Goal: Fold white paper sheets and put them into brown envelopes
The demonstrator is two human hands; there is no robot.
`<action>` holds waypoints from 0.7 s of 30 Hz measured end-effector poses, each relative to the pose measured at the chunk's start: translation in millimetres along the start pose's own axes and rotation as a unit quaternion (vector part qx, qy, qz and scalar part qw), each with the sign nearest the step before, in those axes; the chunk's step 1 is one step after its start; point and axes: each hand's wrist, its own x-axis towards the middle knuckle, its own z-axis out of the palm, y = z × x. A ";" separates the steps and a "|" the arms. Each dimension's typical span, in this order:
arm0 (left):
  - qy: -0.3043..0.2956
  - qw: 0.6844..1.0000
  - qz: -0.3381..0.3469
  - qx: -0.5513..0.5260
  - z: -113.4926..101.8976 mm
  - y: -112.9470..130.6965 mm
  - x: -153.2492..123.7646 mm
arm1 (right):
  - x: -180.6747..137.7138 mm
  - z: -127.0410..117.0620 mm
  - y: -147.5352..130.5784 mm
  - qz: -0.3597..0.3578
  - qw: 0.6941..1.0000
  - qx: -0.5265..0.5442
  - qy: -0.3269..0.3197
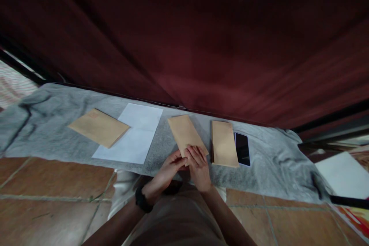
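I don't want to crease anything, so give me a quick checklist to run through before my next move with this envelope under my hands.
1. Both hands on the middle envelope: ok. The left hand and right hand meet at its near end.
2. Firm grip on it: cannot tell. The fingertips overlap the near edge, but whether they pinch it is hidden.
3. Envelope lying flat on the grey cloth: ok, apart from the end covered by the hands.
4. Clear of the stack of envelopes to its right: ok, a strip of cloth shows between them.
5. Phone out of the way: ok, it lies beyond the stack.
6. White sheet within reach: ok, it lies just to the left.
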 end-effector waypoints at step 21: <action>0.099 0.993 -0.048 0.035 -43.9 -19.6 13.6 | -5.5 15.6 27.1 0.429 0.832 0.350 0.028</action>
